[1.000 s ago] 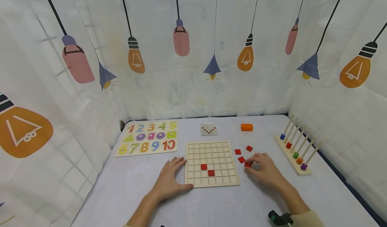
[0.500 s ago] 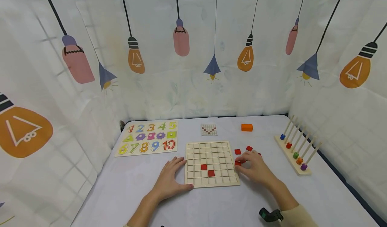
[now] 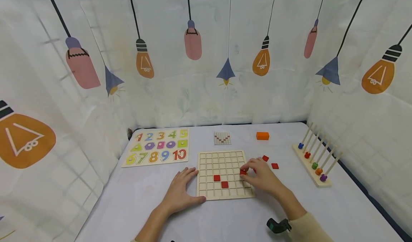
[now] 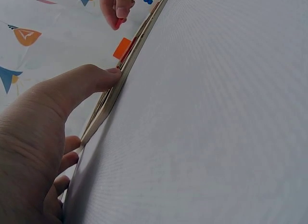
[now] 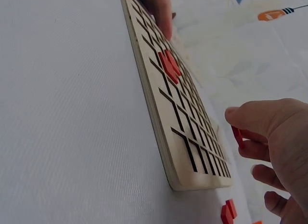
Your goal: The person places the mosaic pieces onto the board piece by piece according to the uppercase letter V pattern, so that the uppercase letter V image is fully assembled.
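Note:
A square wooden grid board (image 3: 206, 163) lies in the middle of the table in the head view. Two red square tiles, one (image 3: 217, 178) and another (image 3: 224, 184), sit in its cells, diagonal to each other. My left hand (image 3: 181, 193) spreads along the board's near left corner, fingers at the left edge and thumb at the near edge. Over the board's right side, my right hand (image 3: 262, 175) pinches a red tile (image 5: 237, 136) between thumb and fingers, held above the surface. Loose red tiles (image 3: 275, 166) lie right of the board, one partly hidden behind the right hand.
A small pattern card (image 3: 222, 138) and an orange block (image 3: 262, 136) lie beyond the board. At the back left is a number and shape puzzle (image 3: 180, 162). A wooden peg stand (image 3: 323, 183) with coloured pieces stands at the right. A black device (image 3: 278, 226) is by the right sleeve.
My right hand has carried the red tile leftward, from beside the board to over its right columns. The left hand and the two tiles in the board have stayed put.

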`<state>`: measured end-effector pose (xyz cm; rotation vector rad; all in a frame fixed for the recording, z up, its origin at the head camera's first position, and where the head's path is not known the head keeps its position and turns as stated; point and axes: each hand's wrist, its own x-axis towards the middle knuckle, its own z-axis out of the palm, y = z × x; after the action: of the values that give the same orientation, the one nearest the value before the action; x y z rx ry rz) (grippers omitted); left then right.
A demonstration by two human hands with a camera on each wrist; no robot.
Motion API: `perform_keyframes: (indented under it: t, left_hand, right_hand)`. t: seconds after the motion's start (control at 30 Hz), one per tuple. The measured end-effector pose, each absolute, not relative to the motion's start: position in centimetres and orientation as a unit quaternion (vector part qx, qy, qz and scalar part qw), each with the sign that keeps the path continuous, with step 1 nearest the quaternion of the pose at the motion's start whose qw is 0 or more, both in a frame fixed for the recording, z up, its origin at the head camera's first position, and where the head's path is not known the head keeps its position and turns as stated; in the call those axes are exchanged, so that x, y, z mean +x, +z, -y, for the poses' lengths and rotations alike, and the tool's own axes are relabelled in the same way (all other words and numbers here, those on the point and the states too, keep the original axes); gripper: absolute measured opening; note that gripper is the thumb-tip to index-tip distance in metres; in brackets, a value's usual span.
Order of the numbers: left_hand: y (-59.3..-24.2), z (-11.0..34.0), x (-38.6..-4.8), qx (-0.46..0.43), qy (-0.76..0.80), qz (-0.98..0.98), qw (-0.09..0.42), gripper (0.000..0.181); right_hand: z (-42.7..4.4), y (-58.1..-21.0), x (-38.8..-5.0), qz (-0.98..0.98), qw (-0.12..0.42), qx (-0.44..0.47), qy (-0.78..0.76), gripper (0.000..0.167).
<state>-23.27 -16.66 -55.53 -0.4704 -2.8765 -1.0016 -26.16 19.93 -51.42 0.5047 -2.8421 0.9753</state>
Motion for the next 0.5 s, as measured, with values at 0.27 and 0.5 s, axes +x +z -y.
perform_keyframes:
  t: [0.27, 0.5]
  left_hand:
    - [-55.6, 16.7, -23.3, -0.152, -0.325, 0.933, 0.031, 0.111]
    - [-55.7, 16.7, -23.3, -0.151, -0.324, 0.933, 0.031, 0.112]
  right_hand:
    - [-18.2, -51.4, -26.9, 0.927, 0.047, 0.186, 0.324, 0.023]
    - [-16.7, -51.3, -27.4, 0.925, 0.047, 0.194, 0.323, 0.021]
